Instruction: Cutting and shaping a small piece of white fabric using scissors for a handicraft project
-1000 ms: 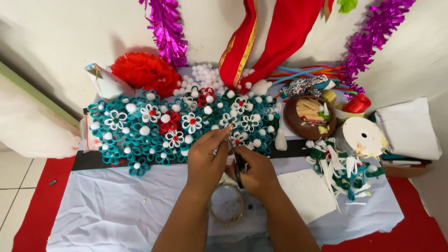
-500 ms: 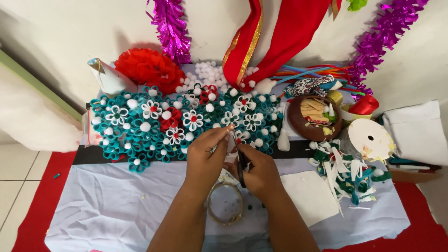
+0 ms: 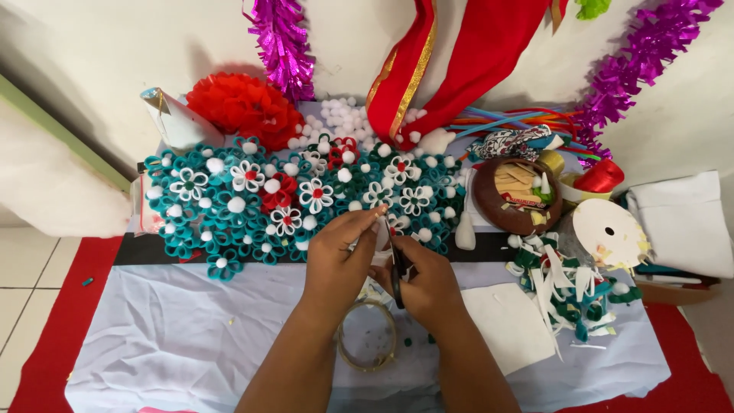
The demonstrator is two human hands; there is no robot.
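Observation:
My left hand (image 3: 342, 256) pinches a small white strip of paper (image 3: 380, 229) between thumb and fingers. My right hand (image 3: 428, 281) grips black-handled scissors (image 3: 397, 268), blades pointing up at that strip. Both hands meet at the front edge of a mat of teal, white and red paper flowers with white pompoms (image 3: 252, 203). A clear tape roll (image 3: 368, 335) lies on the white cloth just below my hands.
A brown bowl of scraps (image 3: 517, 197) and a white disc (image 3: 610, 232) sit right, above a heap of teal and white paper strips (image 3: 569, 291). A white paper sheet (image 3: 508, 325) lies beside my right forearm. A red paper ball (image 3: 245, 107), loose pompoms and tinsel are behind.
The view has shifted slightly; my hands stay together at the mat's edge, with the scissors still held upright against the strip.

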